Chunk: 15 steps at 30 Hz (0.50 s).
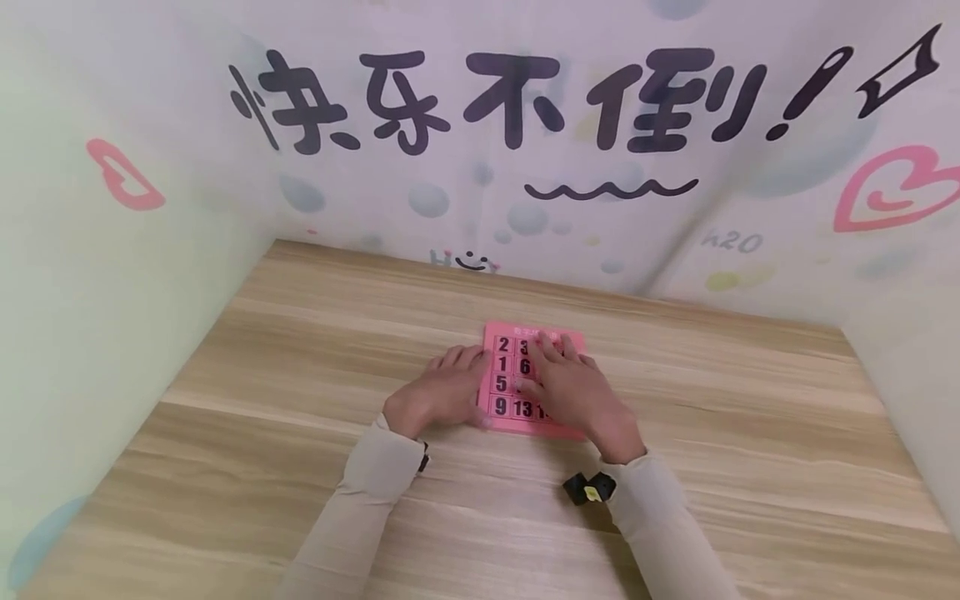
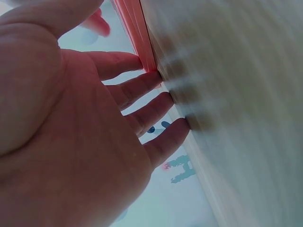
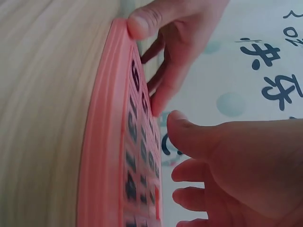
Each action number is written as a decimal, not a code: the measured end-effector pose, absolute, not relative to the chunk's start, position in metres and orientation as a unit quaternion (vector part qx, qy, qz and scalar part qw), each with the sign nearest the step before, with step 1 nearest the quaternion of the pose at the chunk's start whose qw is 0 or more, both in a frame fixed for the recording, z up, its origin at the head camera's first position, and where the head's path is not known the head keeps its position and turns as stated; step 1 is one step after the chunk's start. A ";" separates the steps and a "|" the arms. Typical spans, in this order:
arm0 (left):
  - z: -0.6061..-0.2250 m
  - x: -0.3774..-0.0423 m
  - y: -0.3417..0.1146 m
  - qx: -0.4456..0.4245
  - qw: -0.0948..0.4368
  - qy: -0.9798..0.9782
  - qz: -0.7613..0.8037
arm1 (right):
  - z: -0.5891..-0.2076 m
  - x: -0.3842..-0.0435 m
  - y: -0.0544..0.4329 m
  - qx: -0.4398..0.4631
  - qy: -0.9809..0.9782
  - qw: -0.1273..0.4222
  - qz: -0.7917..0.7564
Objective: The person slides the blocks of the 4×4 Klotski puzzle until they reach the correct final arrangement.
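Note:
A pink number sliding puzzle (image 1: pixel 501 407) lies flat on the wooden table, with black numbers such as 2, 1, 5 and 9 down its left column. My left hand (image 1: pixel 447 392) rests along its left edge. The left thumb (image 3: pixel 142 24) touches the near left corner. The other fingers (image 2: pixel 154 111) are spread and nearly straight, their tips low by the table, one against the puzzle's side. Over the right part of the board is my right hand (image 1: pixel 573 385), its fingers extended above the tiles and hiding several numbers. Its thumb (image 3: pixel 187 135) reaches toward the middle tiles.
Behind the wooden table (image 1: pixel 315 317) stands a white printed backdrop (image 1: pixel 420 200) with large black characters and bubbles. Pale walls close in the left and right sides. Black wrist devices (image 1: pixel 591 487) sit at the cuffs of both long sleeves.

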<state>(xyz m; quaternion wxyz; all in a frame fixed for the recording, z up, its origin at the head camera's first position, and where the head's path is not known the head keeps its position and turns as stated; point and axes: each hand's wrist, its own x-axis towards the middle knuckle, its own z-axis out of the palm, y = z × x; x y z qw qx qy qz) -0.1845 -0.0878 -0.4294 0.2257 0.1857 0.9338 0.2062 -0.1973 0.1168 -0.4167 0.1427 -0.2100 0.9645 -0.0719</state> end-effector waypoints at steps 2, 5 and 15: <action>-0.430 -0.184 -0.086 0.186 0.229 0.933 0.208 | -0.418 -0.198 0.112 -0.212 0.964 0.146 -0.067; -0.430 -0.184 -0.085 0.184 0.232 0.932 0.208 | -0.419 -0.198 0.108 -0.211 0.964 0.150 -0.059; -0.428 -0.185 -0.085 0.179 0.231 0.933 0.211 | -0.418 -0.200 0.107 -0.213 0.964 0.150 -0.046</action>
